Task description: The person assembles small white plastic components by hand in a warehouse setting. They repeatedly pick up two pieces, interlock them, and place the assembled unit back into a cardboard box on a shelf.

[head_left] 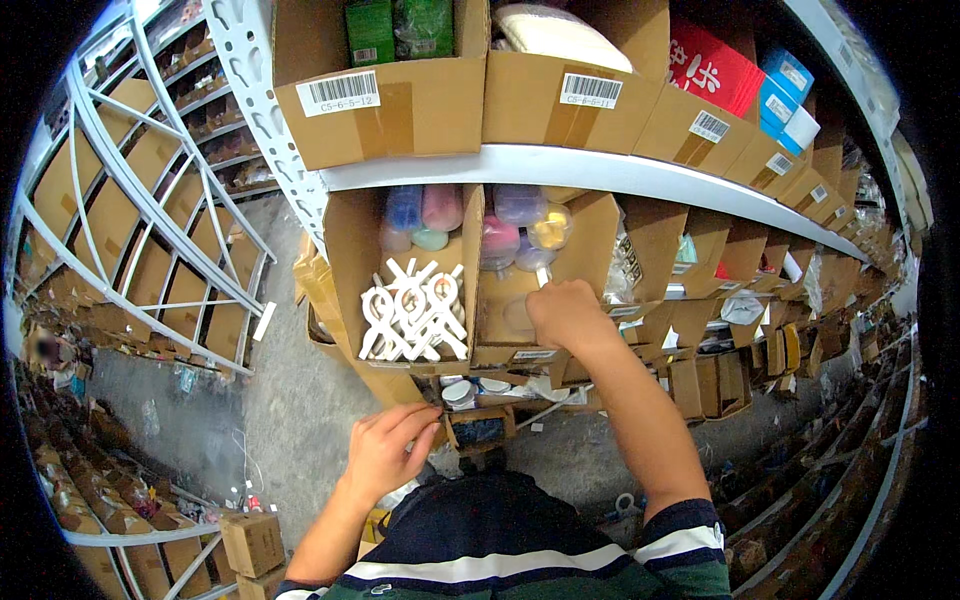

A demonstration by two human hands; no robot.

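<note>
My right hand (565, 312) reaches into a cardboard bin (580, 230) on the middle shelf. Its fingers are closed round a small white stick-like piece (543, 276) whose kind I cannot make out. Behind it lie rounded, clear-wrapped items in purple, pink and yellow (549, 229). A faint see-through round shape (518, 315) shows beside the hand. The bin to the left holds a pile of white plastic spring clamps (412, 312), with blue, pink and green rounded items (430, 238) behind. My left hand (390, 450) hangs below that bin, fingers stretched out and slightly bent, holding nothing I can see.
Above, a white shelf beam (560, 167) carries boxes with green packs (370, 30), a red pack (708, 68) and blue boxes (785, 90). More bins run off to the right. Lower down sits a bin with round white lids (459, 394). Metal racks (150, 210) stand left across a concrete aisle (290, 400).
</note>
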